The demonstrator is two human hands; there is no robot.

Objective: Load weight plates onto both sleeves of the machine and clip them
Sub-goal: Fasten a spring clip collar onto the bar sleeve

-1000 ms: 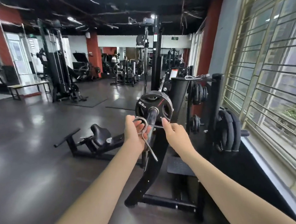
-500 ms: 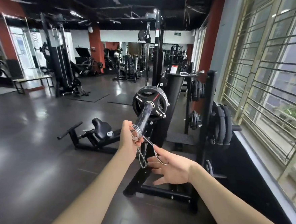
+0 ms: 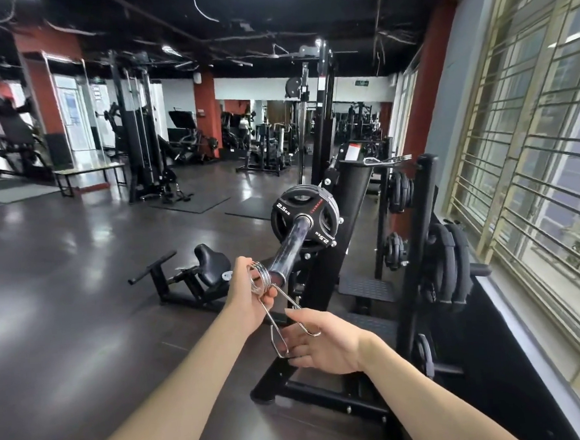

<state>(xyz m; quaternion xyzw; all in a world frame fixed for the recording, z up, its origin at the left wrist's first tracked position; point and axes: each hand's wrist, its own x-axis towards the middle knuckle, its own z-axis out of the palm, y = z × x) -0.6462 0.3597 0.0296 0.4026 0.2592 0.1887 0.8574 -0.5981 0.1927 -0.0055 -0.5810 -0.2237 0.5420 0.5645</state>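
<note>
Spring clip (image 3: 264, 277) being started onto the sleeve (image 3: 288, 246) of the machine (image 3: 345, 198). A 2.5 kg weight plate (image 3: 304, 215) already sits at the sleeve's inner end, well apart from the clip, whose coil meets the sleeve's outer tip. The left hand (image 3: 249, 293) pinches the coil between thumb and fingers, presumably to keep it square to the sleeve. The right hand (image 3: 319, 343) lies beneath the clip's two long handles, fingers loosely extended and only touching them, not squeezing; closing them would likely widen the coil so that it slides. Spare plates hang on the storage rack (image 3: 431, 244) beside the window (image 3: 533, 134).
</note>
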